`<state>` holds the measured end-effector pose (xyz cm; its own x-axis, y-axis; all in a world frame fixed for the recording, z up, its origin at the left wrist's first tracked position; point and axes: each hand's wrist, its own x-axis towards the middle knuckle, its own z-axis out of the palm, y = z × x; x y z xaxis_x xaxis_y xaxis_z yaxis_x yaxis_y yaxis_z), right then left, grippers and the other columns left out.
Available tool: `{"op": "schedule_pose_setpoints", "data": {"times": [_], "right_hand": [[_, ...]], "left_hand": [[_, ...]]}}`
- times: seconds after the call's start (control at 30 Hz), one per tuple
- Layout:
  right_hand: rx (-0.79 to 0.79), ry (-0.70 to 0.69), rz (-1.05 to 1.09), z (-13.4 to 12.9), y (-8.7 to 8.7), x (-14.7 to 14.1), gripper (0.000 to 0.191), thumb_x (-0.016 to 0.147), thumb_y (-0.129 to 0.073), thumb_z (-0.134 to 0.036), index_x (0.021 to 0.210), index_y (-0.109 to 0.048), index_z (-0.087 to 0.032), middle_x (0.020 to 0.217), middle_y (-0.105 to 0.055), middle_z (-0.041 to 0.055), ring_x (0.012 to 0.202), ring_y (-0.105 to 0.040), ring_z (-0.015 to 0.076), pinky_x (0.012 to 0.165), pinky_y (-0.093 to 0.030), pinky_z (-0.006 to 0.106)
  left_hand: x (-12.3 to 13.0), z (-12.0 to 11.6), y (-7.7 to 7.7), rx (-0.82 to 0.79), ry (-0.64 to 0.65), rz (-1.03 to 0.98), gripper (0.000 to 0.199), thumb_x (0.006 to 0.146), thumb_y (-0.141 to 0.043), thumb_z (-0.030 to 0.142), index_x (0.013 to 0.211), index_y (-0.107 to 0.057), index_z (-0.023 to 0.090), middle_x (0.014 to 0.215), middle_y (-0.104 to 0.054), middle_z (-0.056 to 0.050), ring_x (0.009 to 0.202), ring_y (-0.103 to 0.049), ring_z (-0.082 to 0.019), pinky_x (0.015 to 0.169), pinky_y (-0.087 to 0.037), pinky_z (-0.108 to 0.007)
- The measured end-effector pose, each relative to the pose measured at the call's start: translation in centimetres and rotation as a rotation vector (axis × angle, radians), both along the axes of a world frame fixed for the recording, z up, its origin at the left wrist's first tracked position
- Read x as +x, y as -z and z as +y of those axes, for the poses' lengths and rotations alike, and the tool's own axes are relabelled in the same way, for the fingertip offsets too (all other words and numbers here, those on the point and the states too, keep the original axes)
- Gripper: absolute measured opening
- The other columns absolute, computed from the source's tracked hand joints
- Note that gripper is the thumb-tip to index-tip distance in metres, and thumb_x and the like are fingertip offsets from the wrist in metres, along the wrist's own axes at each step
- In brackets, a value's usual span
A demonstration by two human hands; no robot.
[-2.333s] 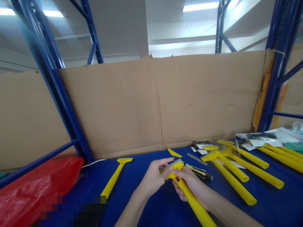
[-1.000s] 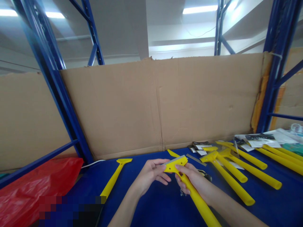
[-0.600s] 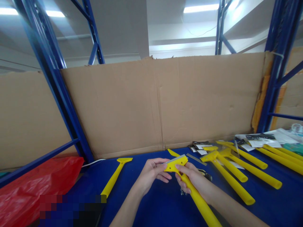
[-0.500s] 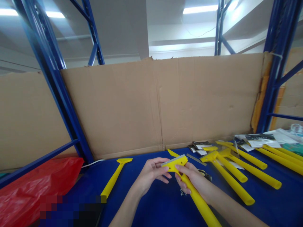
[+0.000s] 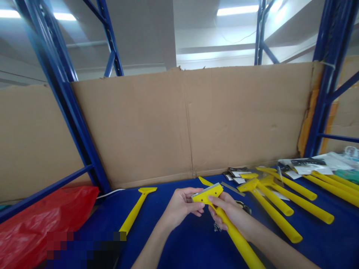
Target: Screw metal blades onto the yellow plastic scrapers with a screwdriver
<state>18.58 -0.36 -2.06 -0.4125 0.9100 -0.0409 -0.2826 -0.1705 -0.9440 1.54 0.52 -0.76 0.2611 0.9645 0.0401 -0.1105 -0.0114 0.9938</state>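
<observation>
A yellow long-handled scraper (image 5: 238, 239) is held at the neck by my right hand (image 5: 228, 209), its handle slanting down to the lower right. Along the top of its head runs a thin grey metal blade (image 5: 207, 189), and small dark holes show in the yellow face. My left hand (image 5: 181, 207) is closed at the left end of the head, with the thumb on the face and the other fingers curled behind. Whether a small part sits under that thumb is hidden. Just below my right hand lie small metal screws (image 5: 217, 227) on the blue surface (image 5: 196, 246).
Several yellow scrapers (image 5: 276, 218) lie at the right, near printed packets (image 5: 237, 173) and a flat metal strip (image 5: 232, 189). Another scraper (image 5: 134, 213) lies at the left beside a red plastic bag (image 5: 50, 220). A cardboard wall (image 5: 190, 123) and blue rack posts (image 5: 84, 149) bound the back.
My left thumb has shifted slightly right along the scraper's head, and the left fingers have curled in more. My right hand keeps its hold, almost still.
</observation>
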Motion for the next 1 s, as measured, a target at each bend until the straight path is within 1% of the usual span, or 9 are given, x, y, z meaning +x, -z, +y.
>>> {"op": "schedule_pose_setpoints", "data": {"times": [0.13, 0.33, 0.47, 0.53, 0.6, 0.67, 0.7, 0.8, 1.0], "right_hand": [[0.001, 0.003, -0.008, 0.0, -0.1, 0.0, 0.030, 0.077, -0.063, -0.041, 0.091, -0.045, -0.021, 0.056, -0.053, -0.0074, 0.035, -0.039, 0.0040, 0.033, -0.025, 0.016], [-0.009, 0.018, -0.026, -0.2, 0.1, -0.1, 0.026, 0.079, -0.061, -0.039, 0.086, -0.044, -0.021, 0.056, -0.053, -0.0075, 0.034, -0.039, 0.0036, 0.032, -0.026, 0.016], [-0.020, 0.066, 0.018, 0.1, -0.3, 0.0, 0.026, 0.075, -0.064, -0.037, 0.081, -0.045, -0.021, 0.055, -0.054, -0.0069, 0.034, -0.040, 0.0037, 0.032, -0.026, 0.016], [-0.043, 0.113, 0.057, 0.5, -0.6, 0.3, 0.028, 0.073, -0.067, -0.036, 0.077, -0.044, -0.020, 0.053, -0.054, -0.0062, 0.034, -0.040, 0.0034, 0.031, -0.025, 0.016], [-0.061, 0.139, 0.095, 1.0, -0.8, 0.7, 0.030, 0.071, -0.069, -0.036, 0.072, -0.044, -0.020, 0.052, -0.054, -0.0053, 0.033, -0.040, 0.0032, 0.030, -0.023, 0.016], [-0.075, 0.140, 0.125, 1.5, -0.7, 1.1, 0.032, 0.069, -0.070, -0.036, 0.069, -0.043, -0.020, 0.050, -0.054, -0.0049, 0.033, -0.039, 0.0028, 0.029, -0.022, 0.015], [-0.078, 0.142, 0.134, 1.6, -0.6, 1.3, 0.032, 0.068, -0.071, -0.036, 0.068, -0.043, -0.019, 0.050, -0.054, -0.0049, 0.032, -0.039, 0.0026, 0.029, -0.022, 0.015], [-0.078, 0.148, 0.126, 1.7, -0.2, 1.4, 0.031, 0.068, -0.071, -0.035, 0.068, -0.044, -0.019, 0.049, -0.055, -0.0048, 0.032, -0.039, 0.0028, 0.030, -0.024, 0.015], [-0.106, 0.168, 0.080, 0.9, -0.6, 0.8, 0.027, 0.072, -0.067, -0.032, 0.071, -0.042, -0.021, 0.049, -0.056, -0.0052, 0.032, -0.041, 0.0040, 0.030, -0.025, 0.015]], "left_hand": [[-0.1, 0.1, 0.1, 0.001, -0.002, 0.010, 0.059, 0.046, -0.088, 0.025, 0.100, -0.069, 0.009, 0.066, -0.070, -0.005, 0.056, -0.065, -0.016, 0.054, -0.055, -0.028], [-0.1, 0.0, 0.1, 0.008, 0.032, 0.030, 0.059, 0.048, -0.087, 0.028, 0.101, -0.068, 0.009, 0.069, -0.070, -0.005, 0.055, -0.063, -0.013, 0.056, -0.054, -0.027], [0.2, 0.2, 0.3, 0.035, -0.008, 0.080, 0.067, 0.053, -0.084, 0.028, 0.114, -0.060, 0.012, 0.077, -0.069, -0.005, 0.062, -0.063, -0.014, 0.055, -0.052, -0.025], [0.2, 0.3, 0.7, 0.032, -0.033, 0.178, 0.066, 0.056, -0.081, 0.027, 0.116, -0.058, 0.013, 0.080, -0.067, -0.004, 0.063, -0.061, -0.014, 0.051, -0.050, -0.024], [0.3, 0.3, 1.3, 0.059, -0.031, 0.367, 0.049, 0.060, -0.076, 0.027, 0.105, -0.063, 0.012, 0.076, -0.064, -0.003, 0.061, -0.057, -0.013, 0.050, -0.046, -0.023], [0.5, 0.2, 2.0, 0.172, 0.003, 0.593, 0.027, 0.067, -0.069, 0.027, 0.089, -0.068, 0.013, 0.073, -0.063, -0.003, 0.062, -0.055, -0.012, 0.056, -0.045, -0.024], [0.7, 0.1, 2.3, 0.241, 0.026, 0.673, 0.021, 0.069, -0.067, 0.026, 0.086, -0.070, 0.014, 0.074, -0.064, -0.003, 0.064, -0.055, -0.013, 0.061, -0.045, -0.025], [1.4, -0.3, 2.8, 0.352, 0.090, 0.827, 0.019, 0.070, -0.067, 0.025, 0.086, -0.073, 0.020, 0.079, -0.066, -0.002, 0.074, -0.056, -0.015, 0.070, -0.043, -0.027], [2.3, -0.8, 2.8, 0.416, 0.104, 1.008, 0.013, 0.071, -0.065, 0.024, 0.079, -0.074, 0.024, 0.077, -0.069, 0.000, 0.079, -0.054, -0.018, 0.073, -0.039, -0.028]]}}
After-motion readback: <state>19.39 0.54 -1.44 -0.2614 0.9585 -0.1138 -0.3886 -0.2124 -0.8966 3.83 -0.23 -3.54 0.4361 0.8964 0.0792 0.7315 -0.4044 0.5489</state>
